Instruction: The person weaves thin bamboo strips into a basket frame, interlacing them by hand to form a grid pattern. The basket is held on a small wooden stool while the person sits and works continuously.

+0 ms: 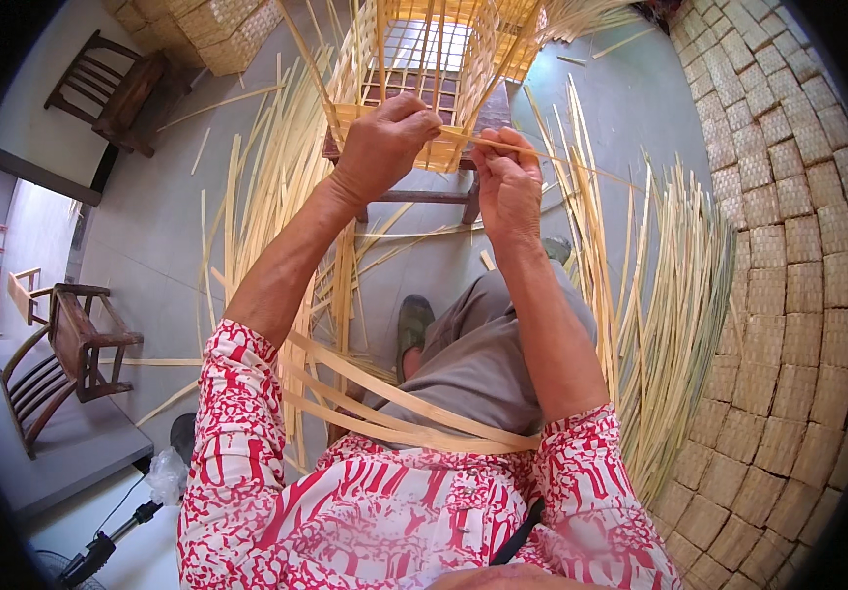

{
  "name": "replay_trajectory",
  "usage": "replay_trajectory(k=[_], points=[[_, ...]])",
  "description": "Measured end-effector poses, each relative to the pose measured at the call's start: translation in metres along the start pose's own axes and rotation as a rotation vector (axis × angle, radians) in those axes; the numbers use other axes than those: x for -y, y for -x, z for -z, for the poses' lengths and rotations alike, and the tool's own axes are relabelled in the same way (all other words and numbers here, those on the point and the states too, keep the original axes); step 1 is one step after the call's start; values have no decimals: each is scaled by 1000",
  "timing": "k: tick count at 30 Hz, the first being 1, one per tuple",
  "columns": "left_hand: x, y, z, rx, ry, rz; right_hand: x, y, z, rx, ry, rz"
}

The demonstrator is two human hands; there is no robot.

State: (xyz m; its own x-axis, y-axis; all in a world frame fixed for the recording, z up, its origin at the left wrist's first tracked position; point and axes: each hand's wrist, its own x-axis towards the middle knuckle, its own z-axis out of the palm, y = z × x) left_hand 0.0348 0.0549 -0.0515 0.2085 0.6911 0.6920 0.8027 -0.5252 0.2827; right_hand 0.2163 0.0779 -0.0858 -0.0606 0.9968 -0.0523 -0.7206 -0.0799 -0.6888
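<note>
At basket [434, 88] rim, fingers [422, 120] seemingly pinch strip [502, 147].

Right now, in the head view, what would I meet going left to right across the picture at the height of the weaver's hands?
Dark wooden chair → loose bamboo strips on the floor → left hand → right hand → standing bundle of bamboo strips → woven bamboo mat wall.

One head-worn fisheye view looks steeply down, close over the lap.

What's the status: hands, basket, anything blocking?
Left hand grips half-woven bamboo basket rim. Right hand pinches thin bamboo strip. Nothing blocking.
</note>
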Motion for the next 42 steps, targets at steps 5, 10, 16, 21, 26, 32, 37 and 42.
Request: replay_trajectory(k=[5, 10, 16, 21, 26, 32, 37, 42], points=[[12, 0, 0, -14, 250, 33, 16, -3, 9, 71, -321, -268], [12, -2, 9, 70, 382, 57, 39, -8, -17, 363, 273, -96], [13, -6, 5, 72, 443, 22, 43, -9, -44, 579, 631, 168], [19, -9, 2, 102, 403, 17, 42, -10, -39, 553, 802, 239], [17, -18, 0, 136, 454, 122, 42, -13, -36, 282, 599, 200], [19, -22, -22, -37, 418, 290, 37, -12, -23, -56, -302, -391], [3, -26, -35, -116, 47, 226, 25, -1, -28, 66, -189, -221], [4, -22, -29, -70, -138, 125, 37, -9, -25, 205, 940, 532]])
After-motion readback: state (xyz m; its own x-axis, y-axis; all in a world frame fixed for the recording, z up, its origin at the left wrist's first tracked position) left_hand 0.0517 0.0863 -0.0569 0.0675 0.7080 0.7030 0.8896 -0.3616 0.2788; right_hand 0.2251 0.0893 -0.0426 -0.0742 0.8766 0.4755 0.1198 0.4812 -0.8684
